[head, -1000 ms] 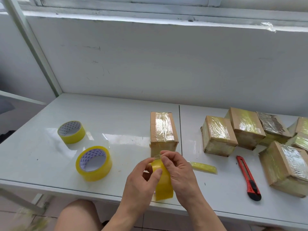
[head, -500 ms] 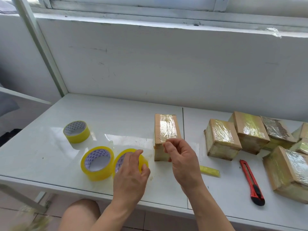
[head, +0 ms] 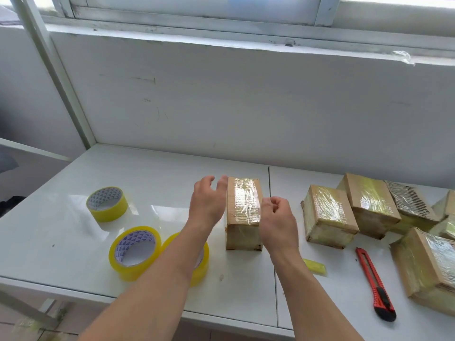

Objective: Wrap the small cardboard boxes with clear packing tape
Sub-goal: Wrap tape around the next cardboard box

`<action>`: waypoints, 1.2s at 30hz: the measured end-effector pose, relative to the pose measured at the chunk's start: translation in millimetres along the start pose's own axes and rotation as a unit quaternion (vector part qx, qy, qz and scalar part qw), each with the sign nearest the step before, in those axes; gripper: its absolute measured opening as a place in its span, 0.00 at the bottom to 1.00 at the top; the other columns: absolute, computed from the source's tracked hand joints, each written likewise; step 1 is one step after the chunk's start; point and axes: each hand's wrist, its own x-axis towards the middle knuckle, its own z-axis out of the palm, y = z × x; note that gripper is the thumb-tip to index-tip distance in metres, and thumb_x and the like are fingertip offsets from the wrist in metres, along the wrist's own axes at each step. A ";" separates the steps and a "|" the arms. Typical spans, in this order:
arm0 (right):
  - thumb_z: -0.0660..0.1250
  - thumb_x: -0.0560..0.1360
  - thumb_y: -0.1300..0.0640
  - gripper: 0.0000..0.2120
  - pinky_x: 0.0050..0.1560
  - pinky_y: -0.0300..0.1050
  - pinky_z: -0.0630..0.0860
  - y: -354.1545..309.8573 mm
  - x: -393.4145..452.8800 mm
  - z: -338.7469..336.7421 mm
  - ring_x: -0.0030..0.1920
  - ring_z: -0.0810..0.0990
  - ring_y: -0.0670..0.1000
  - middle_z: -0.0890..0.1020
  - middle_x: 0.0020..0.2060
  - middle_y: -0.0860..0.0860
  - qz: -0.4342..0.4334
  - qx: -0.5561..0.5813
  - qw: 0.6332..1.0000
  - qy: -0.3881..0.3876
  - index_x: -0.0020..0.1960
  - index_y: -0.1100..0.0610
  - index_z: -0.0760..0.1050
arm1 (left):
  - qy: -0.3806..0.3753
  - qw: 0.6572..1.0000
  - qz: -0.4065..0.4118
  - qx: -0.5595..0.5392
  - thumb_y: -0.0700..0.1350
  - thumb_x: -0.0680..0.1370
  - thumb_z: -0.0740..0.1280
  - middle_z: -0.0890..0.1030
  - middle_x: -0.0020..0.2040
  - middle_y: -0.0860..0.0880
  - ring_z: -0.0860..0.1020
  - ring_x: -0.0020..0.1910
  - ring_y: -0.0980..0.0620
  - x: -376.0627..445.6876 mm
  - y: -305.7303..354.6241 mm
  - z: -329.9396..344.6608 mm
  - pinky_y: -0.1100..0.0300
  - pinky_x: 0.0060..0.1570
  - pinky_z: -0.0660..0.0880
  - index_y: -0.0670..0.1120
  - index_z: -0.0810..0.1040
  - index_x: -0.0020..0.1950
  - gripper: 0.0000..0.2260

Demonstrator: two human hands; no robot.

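Observation:
A small cardboard box (head: 243, 212) with a strip of clear tape along its top stands in the middle of the white table (head: 160, 173). My left hand (head: 206, 203) hovers at the box's left side with fingers spread and holds nothing. My right hand (head: 278, 217) is beside the box's right edge, fingers curled, with nothing visible in it. Three yellow-tinted tape rolls lie to the left: one at the far left (head: 107, 204), one nearer (head: 135, 249), and a third (head: 200, 264) partly hidden under my left forearm.
Several taped boxes crowd the right side, among them one (head: 328, 215) close to the middle box and one (head: 428, 267) at the front right. A red utility knife (head: 374, 284) and a yellow tape scrap (head: 315, 265) lie near the front edge. A white wall rises behind the table.
My left hand set the tape roll down beside the other roll and moved up to the box's left side. My right hand moved to the box's right edge.

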 end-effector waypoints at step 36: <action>0.59 0.83 0.43 0.15 0.42 0.46 0.75 31.8 -18.4 -3.7 0.44 0.77 0.49 0.80 0.45 0.50 0.186 0.098 0.973 -0.099 0.53 0.55 0.75 | -0.127 0.924 0.083 0.352 0.71 0.80 0.45 0.78 0.68 0.48 0.72 0.68 0.44 25.7 28.7 35.1 0.46 0.67 0.63 0.54 0.75 0.70 0.33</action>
